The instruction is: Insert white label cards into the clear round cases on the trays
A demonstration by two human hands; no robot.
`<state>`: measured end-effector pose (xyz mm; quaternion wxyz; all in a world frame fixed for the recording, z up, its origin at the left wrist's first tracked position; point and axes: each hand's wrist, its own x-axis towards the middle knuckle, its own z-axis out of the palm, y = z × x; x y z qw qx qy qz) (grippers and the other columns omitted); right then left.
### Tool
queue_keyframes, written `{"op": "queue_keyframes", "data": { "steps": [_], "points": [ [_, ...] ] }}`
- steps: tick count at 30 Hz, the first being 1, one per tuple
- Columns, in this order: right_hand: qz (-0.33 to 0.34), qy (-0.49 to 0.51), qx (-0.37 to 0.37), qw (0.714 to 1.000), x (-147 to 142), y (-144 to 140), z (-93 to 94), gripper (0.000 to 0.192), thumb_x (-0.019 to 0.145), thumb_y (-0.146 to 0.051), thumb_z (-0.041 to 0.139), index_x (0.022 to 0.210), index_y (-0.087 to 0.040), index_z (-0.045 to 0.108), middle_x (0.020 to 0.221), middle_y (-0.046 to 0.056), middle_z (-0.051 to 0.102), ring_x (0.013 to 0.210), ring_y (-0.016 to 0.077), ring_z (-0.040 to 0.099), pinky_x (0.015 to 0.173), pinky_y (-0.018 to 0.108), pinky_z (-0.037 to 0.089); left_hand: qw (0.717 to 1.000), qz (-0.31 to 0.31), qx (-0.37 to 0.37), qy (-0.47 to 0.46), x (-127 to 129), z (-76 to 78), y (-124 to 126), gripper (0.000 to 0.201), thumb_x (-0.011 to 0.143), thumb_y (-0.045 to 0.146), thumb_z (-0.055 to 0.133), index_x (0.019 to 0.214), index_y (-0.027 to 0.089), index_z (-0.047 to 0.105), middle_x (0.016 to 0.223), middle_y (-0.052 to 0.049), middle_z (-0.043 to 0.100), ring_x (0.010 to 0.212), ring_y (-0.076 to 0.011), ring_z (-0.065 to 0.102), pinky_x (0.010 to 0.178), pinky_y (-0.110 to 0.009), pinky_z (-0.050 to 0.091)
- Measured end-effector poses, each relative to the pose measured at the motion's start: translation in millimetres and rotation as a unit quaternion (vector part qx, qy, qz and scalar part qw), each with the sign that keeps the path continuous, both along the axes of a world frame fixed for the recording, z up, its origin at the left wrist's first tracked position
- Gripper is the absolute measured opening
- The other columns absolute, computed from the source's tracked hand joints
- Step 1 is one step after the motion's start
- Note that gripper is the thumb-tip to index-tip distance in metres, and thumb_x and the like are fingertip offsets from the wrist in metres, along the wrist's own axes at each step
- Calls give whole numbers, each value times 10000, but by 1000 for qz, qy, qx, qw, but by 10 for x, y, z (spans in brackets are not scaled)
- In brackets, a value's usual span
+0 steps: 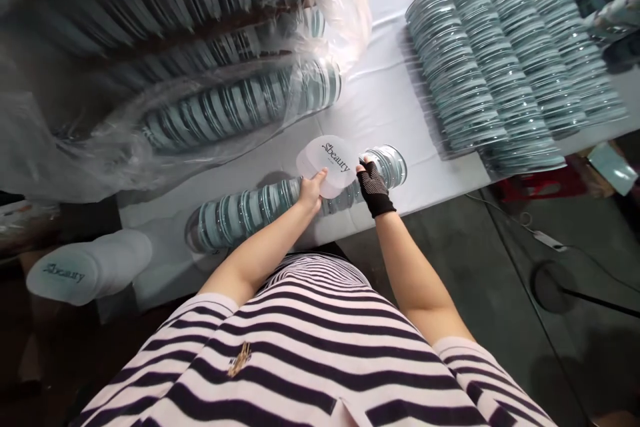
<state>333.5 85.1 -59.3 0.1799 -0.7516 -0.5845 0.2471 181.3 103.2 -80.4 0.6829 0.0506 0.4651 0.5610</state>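
Observation:
My bare left hand (312, 191) grips a small stack of frosted white oval pieces (330, 159), thumb on top. The top piece carries dark lettering that reads "beauty". My right hand (373, 188), in a black fingerless mesh glove, is closed beside the stack's right edge; whatever is between its fingers is hidden. Below and behind both hands lies a long row of clear, bluish nested containers (250, 210). Its right end (393, 165) shows just past my gloved hand, and my hands and the oval pieces cover its middle.
More white oval pieces (90, 267) lie in a row at the table's left end. A plastic-lined box (345, 7) with rows of containers stands at the back left. Several container rows (460, 73) cover the white table's (385, 20) right side. A cable (550, 240) crosses the floor.

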Motion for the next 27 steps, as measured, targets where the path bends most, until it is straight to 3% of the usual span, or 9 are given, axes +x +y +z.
{"op": "queue_keyframes", "data": {
  "steps": [3, 6, 10, 13, 16, 20, 23, 27],
  "points": [
    [12, 0, 99, 995, -180, -19, 52, 605, 938, -423, 443, 1447, -95, 459, 1493, 199, 478, 1393, 273, 438, 1135, 430, 388, 997, -6, 44, 59, -81, -34, -132, 269, 771, 84, 755, 1035, 129, 735, 1044, -96, 774, 1092, -248, 701, 1047, -408, 509],
    [10, 35, 178, 983, -442, -114, 31, 584, 897, -422, 497, 1397, -120, 502, 1424, 192, 542, 1311, 290, 513, 1095, 457, 435, 994, -3, 39, 103, -166, -84, -215, 286, 750, 119, 789, 1031, 140, 740, 1038, -91, 775, 1110, -250, 693, 1051, -402, 500],
    [-144, 135, 159, 967, -499, -223, -29, 497, 903, -418, 425, 1272, -113, 561, 1145, 183, 684, 1010, 264, 663, 863, 413, 557, 998, 2, 36, 53, -285, -63, -146, 353, 745, 130, 807, 1089, 145, 726, 1091, -97, 765, 1099, -239, 698, 1039, -394, 514],
    [-214, 36, 174, 961, -274, -506, 9, 496, 888, -441, 436, 1215, -103, 594, 1093, 192, 689, 991, 285, 658, 809, 400, 541, 999, 48, -7, 19, -390, -1, 29, 314, 806, 108, 748, 1115, 139, 705, 1068, -90, 770, 1066, -218, 711, 998, -370, 546],
    [-146, -109, 86, 980, -119, -1017, 67, 455, 885, -469, 467, 1122, -131, 658, 934, 155, 719, 851, 281, 666, 704, 350, 499, 997, 69, -41, -1, -453, 15, 180, 280, 847, 95, 698, 1126, 119, 689, 1049, -105, 771, 1032, -215, 723, 975, -379, 560],
    [-1, -176, -51, 983, -257, -1542, 4, 403, 931, -400, 429, 1161, -178, 674, 925, 102, 748, 773, 232, 672, 638, 285, 423, 995, 63, -69, -21, -462, -50, 227, 275, 864, 115, 686, 1140, 119, 684, 1055, -111, 769, 1016, -209, 728, 971, -377, 561],
    [53, -186, -86, 977, -470, -1505, -132, 387, 948, -358, 427, 1233, -211, 643, 989, 84, 754, 829, 221, 688, 661, 273, 403, 995, 54, -76, -28, -476, -94, 217, 274, 869, 131, 685, 1143, 133, 687, 1073, -105, 767, 1022, -208, 728, 964, -364, 565],
    [116, -175, -123, 970, -681, -1041, -258, 388, 985, -332, 398, 1314, -213, 567, 1044, 88, 747, 915, 219, 696, 693, 270, 397, 995, 47, -85, -33, -504, -89, 218, 275, 874, 138, 677, 1148, 143, 690, 1068, -96, 770, 1013, -199, 731, 954, -330, 565]
  ]
}}
